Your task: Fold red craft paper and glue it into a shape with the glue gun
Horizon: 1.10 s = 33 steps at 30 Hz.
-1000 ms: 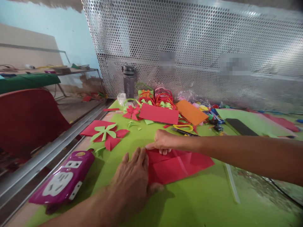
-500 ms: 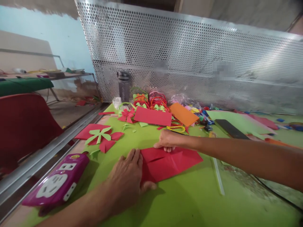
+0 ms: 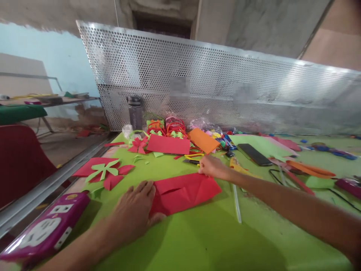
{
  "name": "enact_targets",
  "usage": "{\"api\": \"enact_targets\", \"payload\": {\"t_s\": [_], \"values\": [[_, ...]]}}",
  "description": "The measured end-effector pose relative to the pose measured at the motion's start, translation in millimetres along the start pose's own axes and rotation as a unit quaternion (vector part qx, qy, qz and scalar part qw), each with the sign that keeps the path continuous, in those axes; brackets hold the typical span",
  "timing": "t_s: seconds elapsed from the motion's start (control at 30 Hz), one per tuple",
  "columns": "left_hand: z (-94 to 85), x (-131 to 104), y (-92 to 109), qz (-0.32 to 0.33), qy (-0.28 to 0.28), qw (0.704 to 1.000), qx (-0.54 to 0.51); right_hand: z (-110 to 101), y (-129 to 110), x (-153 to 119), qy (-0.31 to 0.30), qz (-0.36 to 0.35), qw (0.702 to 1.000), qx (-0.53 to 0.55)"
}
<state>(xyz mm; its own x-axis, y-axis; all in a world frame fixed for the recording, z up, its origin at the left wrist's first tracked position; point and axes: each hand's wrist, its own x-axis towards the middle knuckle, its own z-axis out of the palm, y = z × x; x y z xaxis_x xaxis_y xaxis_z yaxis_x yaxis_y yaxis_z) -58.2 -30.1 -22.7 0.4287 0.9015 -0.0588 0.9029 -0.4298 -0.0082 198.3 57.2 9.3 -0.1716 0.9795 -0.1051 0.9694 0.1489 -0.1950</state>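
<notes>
A red sheet of paper (image 3: 183, 194) with a slit-like gap and creases lies in front of me. My left hand (image 3: 138, 205) rests flat on its left end, fingers stretched out and thumb apart. At the sheet's far edge, toward the right, my right hand (image 3: 211, 165) is curled closed and touches the paper. What its fingers hold, if anything, is hidden. Just left of that hand lie a small dark tool (image 3: 191, 162) and a yellow loop (image 3: 195, 156). A clear stick (image 3: 237, 203) lies right of the sheet.
Paper flower cutouts (image 3: 103, 169) lie at left, behind a purple power strip (image 3: 46, 226). Farther back are a red card (image 3: 168, 144), an orange card (image 3: 203, 140) and a bottle (image 3: 135, 113). A phone (image 3: 254, 154) lies at right. A perforated metal panel (image 3: 158, 64) closes off the back.
My right hand has slid right along the sheet's far edge. My left hand stays flat on the left end. The view has shifted, showing more of the table at right.
</notes>
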Motion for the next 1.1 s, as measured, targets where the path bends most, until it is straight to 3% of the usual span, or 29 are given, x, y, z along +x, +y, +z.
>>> {"api": "enact_targets", "payload": {"t_s": [0.1, 0.2, 0.4, 0.6, 0.77, 0.9, 1.0, 1.1], "values": [[2.3, 5.3, -11.7, 0.02, 0.0, 1.0, -0.001, 3.2, -6.8, -7.1, 0.057, -0.047, 0.997, -0.02], [4.4, 10.7, -25.1, 0.023, 0.028, 0.998, 0.041, 12.1, -9.1, -15.9, 0.064, -0.09, 0.994, -0.024], [-1.5, 12.7, -28.0, -0.013, 0.109, 0.99, 0.092, 28.0, -16.6, -44.7, 0.011, -0.133, 0.991, 0.008], [5.9, 13.6, -10.0, 0.031, 0.092, 0.995, 0.024, 41.2, -19.6, -60.4, -0.035, -0.201, 0.973, 0.111], [17.0, 30.0, -20.9, 0.114, 0.087, 0.99, 0.014, 44.5, -16.2, -64.2, -0.046, -0.239, 0.96, 0.137], [9.3, 32.3, -26.5, 0.06, 0.15, 0.986, 0.041, 47.6, -16.8, -69.2, -0.076, -0.287, 0.932, 0.207], [4.1, 23.0, -23.1, 0.046, 0.2, 0.978, 0.041, 54.4, -18.1, -71.4, -0.025, -0.316, 0.914, 0.254], [1.2, 11.7, -15.5, 0.069, 0.206, 0.976, 0.027, 58.2, -19.2, -69.6, 0.051, -0.287, 0.921, 0.258]]}}
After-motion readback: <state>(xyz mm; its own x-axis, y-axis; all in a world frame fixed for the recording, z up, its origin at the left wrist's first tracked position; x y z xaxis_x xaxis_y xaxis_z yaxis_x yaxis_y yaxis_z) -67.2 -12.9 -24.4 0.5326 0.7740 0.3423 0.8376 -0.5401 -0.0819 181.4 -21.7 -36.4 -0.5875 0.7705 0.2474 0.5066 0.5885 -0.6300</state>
